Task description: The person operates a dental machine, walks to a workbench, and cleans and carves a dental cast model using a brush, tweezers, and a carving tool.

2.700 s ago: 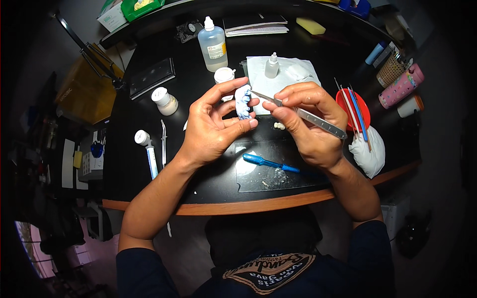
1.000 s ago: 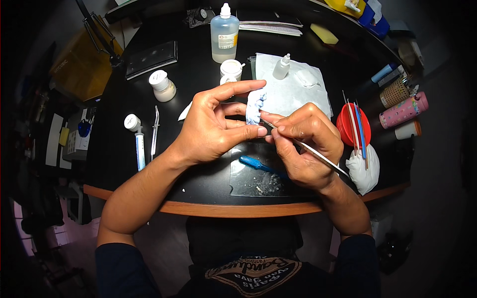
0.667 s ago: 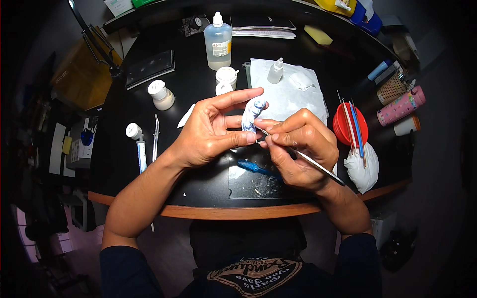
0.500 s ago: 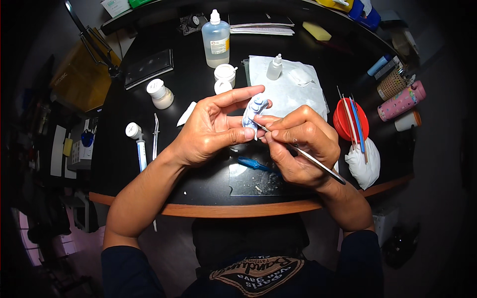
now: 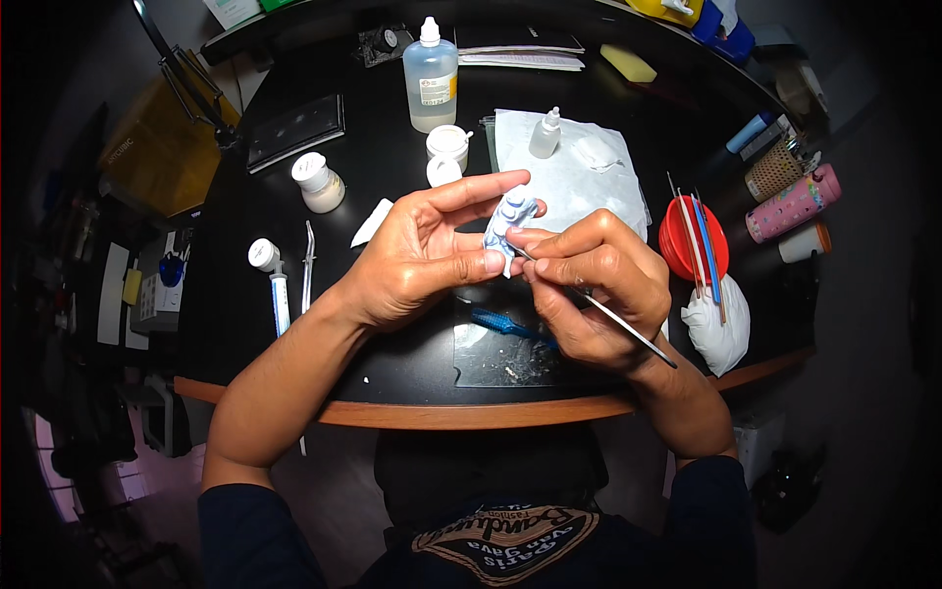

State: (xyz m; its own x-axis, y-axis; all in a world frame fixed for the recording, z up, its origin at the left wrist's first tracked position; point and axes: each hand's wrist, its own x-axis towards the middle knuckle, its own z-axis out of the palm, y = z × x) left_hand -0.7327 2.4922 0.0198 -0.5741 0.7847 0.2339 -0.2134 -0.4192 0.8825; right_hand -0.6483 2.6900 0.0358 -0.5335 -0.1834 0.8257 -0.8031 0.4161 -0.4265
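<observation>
You have both hands up over the middle of the black counter, working on one small pale-blue dental model. Your left hand pinches it between thumb and fingers, the index finger stretched along its top. The model is a pale bluish-white lump with rounded, tooth-like bumps on its upper end. Your right hand is curled tight around one thin metal instrument, its tip touching the model's lower edge.

On the counter, count one clear liquid bottle, one small dropper bottle on the pale cloth, and four small white jars: two just behind your left hand, one farther left, one near the counter's left edge. One blue-handled tool lies on a glass slab below your hands. One red dish to the right carries several thin brushes.
</observation>
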